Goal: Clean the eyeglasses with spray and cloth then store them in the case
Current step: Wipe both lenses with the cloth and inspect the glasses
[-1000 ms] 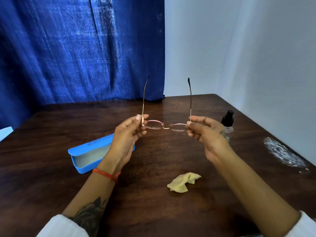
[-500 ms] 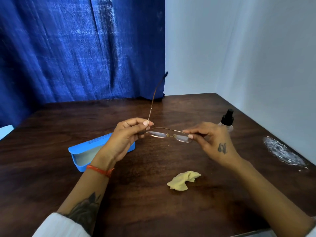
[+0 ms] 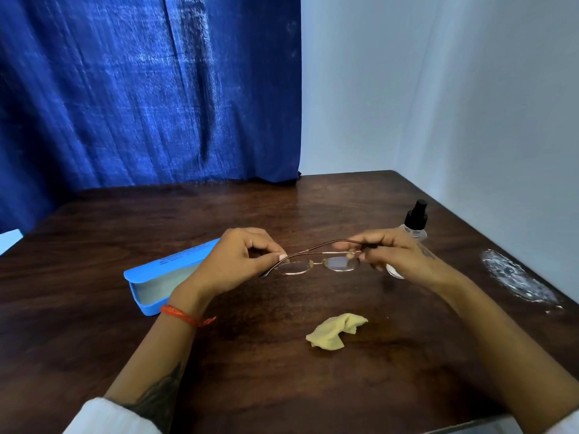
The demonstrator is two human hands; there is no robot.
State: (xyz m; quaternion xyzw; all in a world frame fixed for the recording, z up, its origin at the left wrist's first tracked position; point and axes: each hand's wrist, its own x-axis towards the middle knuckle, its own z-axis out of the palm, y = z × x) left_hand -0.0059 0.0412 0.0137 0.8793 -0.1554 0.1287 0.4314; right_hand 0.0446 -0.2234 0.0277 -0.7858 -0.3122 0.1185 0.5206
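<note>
With your left hand [image 3: 238, 261] and right hand [image 3: 394, 255], fingers pinched on the thin copper-framed oval eyeglasses [image 3: 318, 264] above the dark wooden worktop [image 3: 282, 371], you appear to be folding the temples, so next comes the open blue plastic case [image 3: 156, 283].

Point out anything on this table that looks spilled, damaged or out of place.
One thing stands out: a whitish, glistening patch on the dark table near its right edge, beyond the spray bottle. It looks like a wet spill or a worn spot; I cannot tell which. The open blue case and crumpled yellow cloth look ordinary.
</note>
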